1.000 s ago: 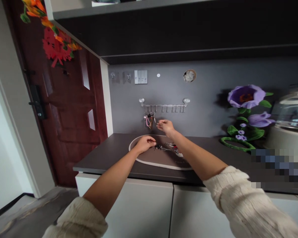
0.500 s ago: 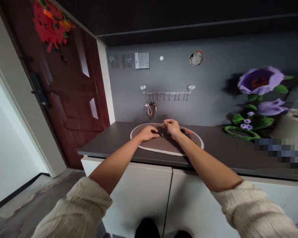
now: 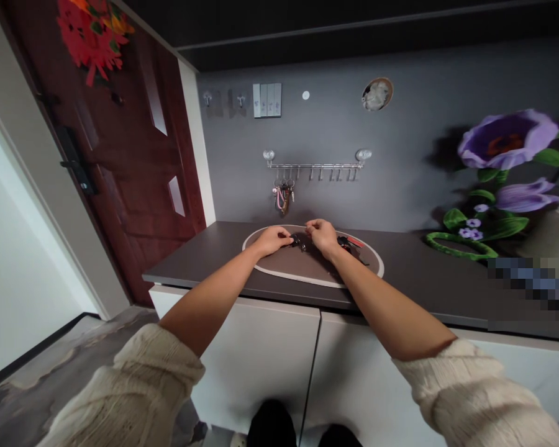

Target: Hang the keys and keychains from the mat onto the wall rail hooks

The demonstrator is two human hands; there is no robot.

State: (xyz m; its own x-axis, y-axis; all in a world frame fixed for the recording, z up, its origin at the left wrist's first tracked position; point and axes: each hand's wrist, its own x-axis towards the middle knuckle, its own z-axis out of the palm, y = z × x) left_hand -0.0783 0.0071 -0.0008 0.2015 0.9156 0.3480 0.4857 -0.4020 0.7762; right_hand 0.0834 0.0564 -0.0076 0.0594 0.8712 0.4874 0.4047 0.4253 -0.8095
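Both my hands are over an oval brown mat with a pale rim [image 3: 307, 280] on the dark counter. The thumb and fingers of my left hand [image 3: 272, 240] are closed at the edge of a small dark bunch of keys [image 3: 300, 243] with shiny metal parts. Beside it, to the right, my right hand [image 3: 322, 237] is pinched and raised slightly above the mat; anything between its fingertips is too small to name. Behind my right wrist lies another dark cluster [image 3: 351, 243] with a red strip [image 3: 354, 241], partly hidden by the hand.
On the grey wall, a clear hook rail [image 3: 314, 166] carries several hanging keys [image 3: 284, 197] at its left end. Purple plush flowers [image 3: 507, 139] stand at the right. A dark red door [image 3: 121, 186] is at the left, and a shelf overhangs the counter [image 3: 414, 279].
My left hand has risen slightly, and the dark bunch beside it has shifted a little. My right hand stays pinched in nearly the same place. The view has tilted slightly downward.
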